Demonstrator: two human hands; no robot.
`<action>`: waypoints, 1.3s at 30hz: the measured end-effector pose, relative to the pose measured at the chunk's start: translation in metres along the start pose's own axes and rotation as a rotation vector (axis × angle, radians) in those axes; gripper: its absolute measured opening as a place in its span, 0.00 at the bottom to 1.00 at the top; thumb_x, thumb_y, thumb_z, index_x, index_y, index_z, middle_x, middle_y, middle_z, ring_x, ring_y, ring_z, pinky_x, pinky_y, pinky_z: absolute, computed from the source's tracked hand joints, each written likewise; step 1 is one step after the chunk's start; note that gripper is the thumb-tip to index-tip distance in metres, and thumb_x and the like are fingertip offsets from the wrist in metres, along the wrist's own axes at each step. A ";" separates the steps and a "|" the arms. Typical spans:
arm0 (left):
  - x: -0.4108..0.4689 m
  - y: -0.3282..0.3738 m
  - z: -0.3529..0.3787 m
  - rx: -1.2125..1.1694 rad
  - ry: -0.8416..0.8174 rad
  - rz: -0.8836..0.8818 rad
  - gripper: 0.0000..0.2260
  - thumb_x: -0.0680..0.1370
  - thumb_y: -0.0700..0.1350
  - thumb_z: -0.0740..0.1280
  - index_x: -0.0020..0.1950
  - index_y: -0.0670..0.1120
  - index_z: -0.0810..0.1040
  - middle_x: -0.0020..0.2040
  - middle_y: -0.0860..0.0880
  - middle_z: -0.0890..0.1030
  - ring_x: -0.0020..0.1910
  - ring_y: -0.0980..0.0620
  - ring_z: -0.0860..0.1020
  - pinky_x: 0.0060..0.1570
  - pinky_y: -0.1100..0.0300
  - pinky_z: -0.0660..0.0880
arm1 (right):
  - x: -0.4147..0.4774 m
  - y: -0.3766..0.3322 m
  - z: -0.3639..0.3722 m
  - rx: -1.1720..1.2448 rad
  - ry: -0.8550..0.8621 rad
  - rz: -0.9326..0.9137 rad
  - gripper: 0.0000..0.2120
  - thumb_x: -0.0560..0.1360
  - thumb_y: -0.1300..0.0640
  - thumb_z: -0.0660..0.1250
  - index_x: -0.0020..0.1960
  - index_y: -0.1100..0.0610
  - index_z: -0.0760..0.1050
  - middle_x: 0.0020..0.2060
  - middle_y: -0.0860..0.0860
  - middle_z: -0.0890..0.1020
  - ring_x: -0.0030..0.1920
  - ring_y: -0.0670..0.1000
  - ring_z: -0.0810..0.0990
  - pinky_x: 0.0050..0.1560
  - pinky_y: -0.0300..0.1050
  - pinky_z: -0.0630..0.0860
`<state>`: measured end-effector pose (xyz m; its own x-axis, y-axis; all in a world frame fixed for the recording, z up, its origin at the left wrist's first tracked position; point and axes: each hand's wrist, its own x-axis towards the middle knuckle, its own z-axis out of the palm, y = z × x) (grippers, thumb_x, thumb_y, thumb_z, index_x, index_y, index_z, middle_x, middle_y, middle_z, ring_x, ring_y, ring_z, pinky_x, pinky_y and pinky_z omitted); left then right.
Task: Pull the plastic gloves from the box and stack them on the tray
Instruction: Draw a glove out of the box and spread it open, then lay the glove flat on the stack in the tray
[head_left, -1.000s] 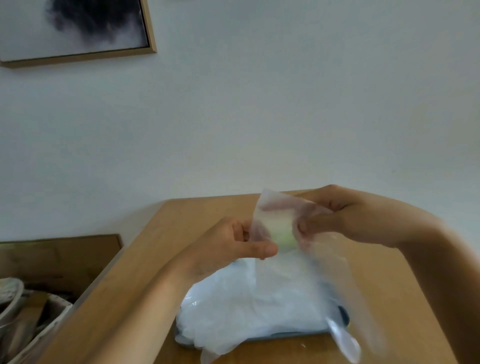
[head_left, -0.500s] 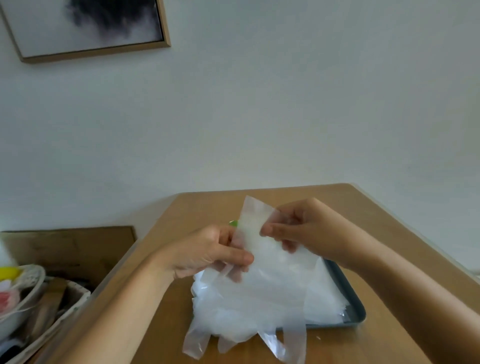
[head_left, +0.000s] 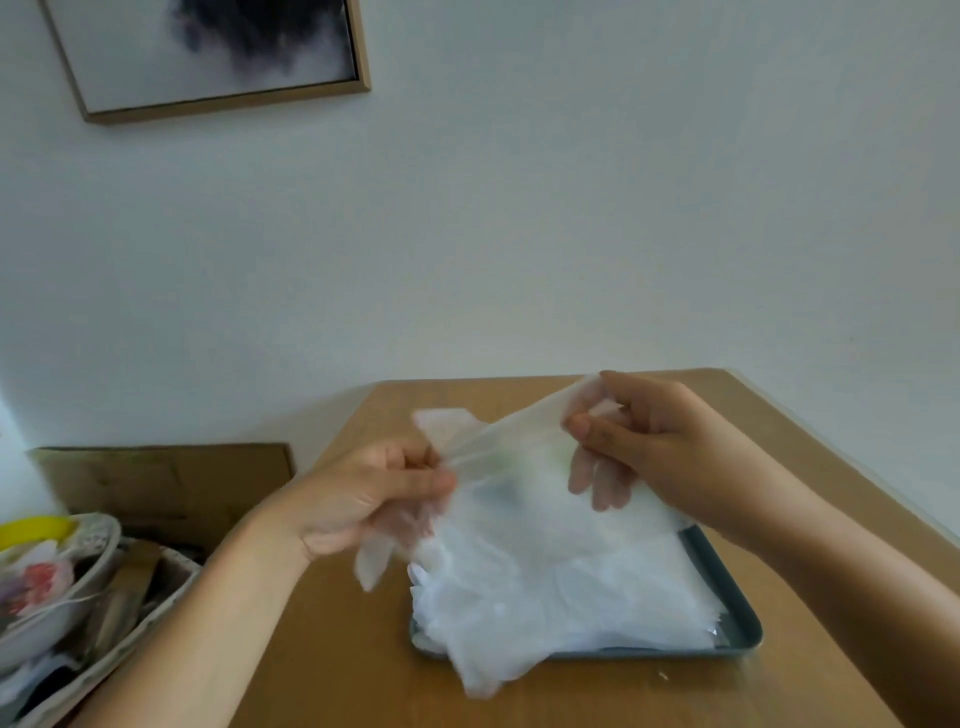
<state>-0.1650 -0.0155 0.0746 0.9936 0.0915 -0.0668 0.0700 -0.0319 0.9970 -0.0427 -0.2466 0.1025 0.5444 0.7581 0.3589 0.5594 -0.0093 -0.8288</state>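
Observation:
A clear plastic glove (head_left: 519, 467) hangs spread between both hands above the tray. My left hand (head_left: 363, 493) pinches its left cuff edge, and my right hand (head_left: 660, 441) pinches the right edge, a little higher. Below it a thick pile of clear gloves (head_left: 550, 597) lies on the grey-blue tray (head_left: 737, 618) and spills over the tray's front left rim. A faint green patch shows through the held glove; the box itself is hidden behind the plastic.
The tray sits on a wooden table (head_left: 337, 665) against a pale wall. To the left, off the table, stand a cardboard sheet (head_left: 171, 483) and a basket of clutter (head_left: 67, 597) with a bowl. A framed picture (head_left: 218, 52) hangs high on the wall.
The hands have drawn apart, stretching the glove wide. The glove has come lower over the pile, and the view has shifted so the tray sits further right.

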 end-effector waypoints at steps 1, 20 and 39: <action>0.000 0.005 -0.006 -0.021 0.031 0.018 0.26 0.51 0.50 0.85 0.41 0.41 0.80 0.36 0.42 0.78 0.30 0.51 0.77 0.29 0.63 0.76 | -0.001 -0.002 0.000 0.041 -0.004 0.029 0.06 0.80 0.61 0.60 0.47 0.61 0.72 0.33 0.55 0.84 0.27 0.52 0.79 0.31 0.41 0.74; 0.091 -0.027 0.015 0.909 -0.076 -0.317 0.08 0.69 0.45 0.77 0.44 0.49 0.80 0.29 0.59 0.75 0.32 0.60 0.71 0.32 0.68 0.66 | 0.025 0.087 -0.040 -0.357 -0.473 0.507 0.05 0.74 0.66 0.67 0.48 0.64 0.80 0.36 0.52 0.85 0.34 0.46 0.82 0.36 0.35 0.76; 0.068 -0.029 0.045 1.143 0.432 0.120 0.05 0.74 0.45 0.71 0.48 0.52 0.77 0.41 0.57 0.75 0.43 0.56 0.76 0.44 0.63 0.70 | 0.032 0.123 -0.032 -0.414 -0.499 0.642 0.07 0.73 0.64 0.68 0.39 0.55 0.81 0.27 0.50 0.81 0.28 0.47 0.76 0.33 0.35 0.74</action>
<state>-0.0956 -0.0534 0.0394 0.9031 0.3431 0.2582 0.2339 -0.8974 0.3741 0.0633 -0.2446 0.0259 0.5489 0.7196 -0.4253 0.4743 -0.6871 -0.5504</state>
